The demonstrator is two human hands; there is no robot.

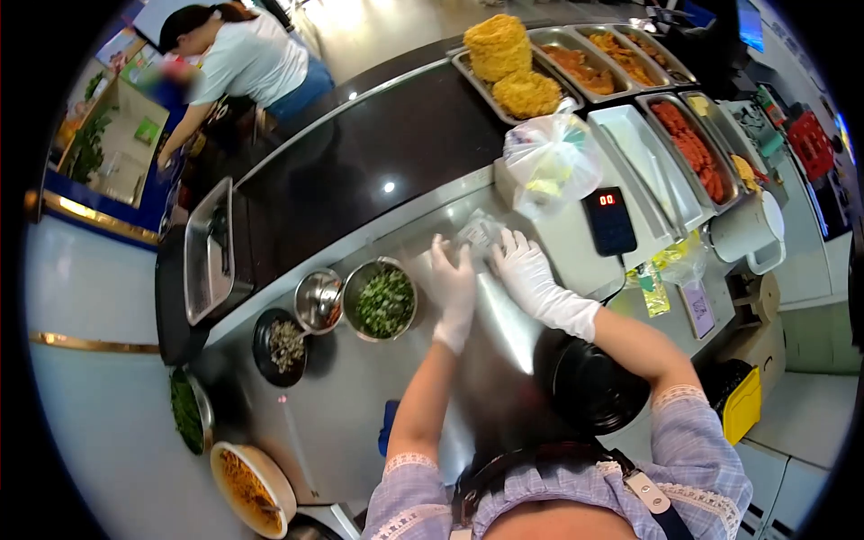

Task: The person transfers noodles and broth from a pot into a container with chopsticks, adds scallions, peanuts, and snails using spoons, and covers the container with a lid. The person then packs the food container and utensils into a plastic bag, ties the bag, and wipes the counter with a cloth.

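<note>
Both my hands wear thin white gloves and are held over the metal worktop (pixel 360 405). My left hand (pixel 450 292) is open, its fingers pointing away from me and spread apart. Angled in from the right, my right hand (pixel 533 277) is open too, with fingertips right at a crumpled clear plastic bag (pixel 481 230). That bag lies just beyond and between the two hands. A steel bowl of chopped green onions (pixel 385 304) stands left of my left hand. Below my right forearm sits a round black container (pixel 594 385).
A small steel bowl (pixel 317 297), a black dish of chopped bits (pixel 281 347) and a tub of orange shreds (pixel 247 486) stand left. At the right are a tied plastic bag (pixel 551 162), a black device with red digits (pixel 609 221) and food trays (pixel 693 148). A person (pixel 243 63) bends beyond the counter.
</note>
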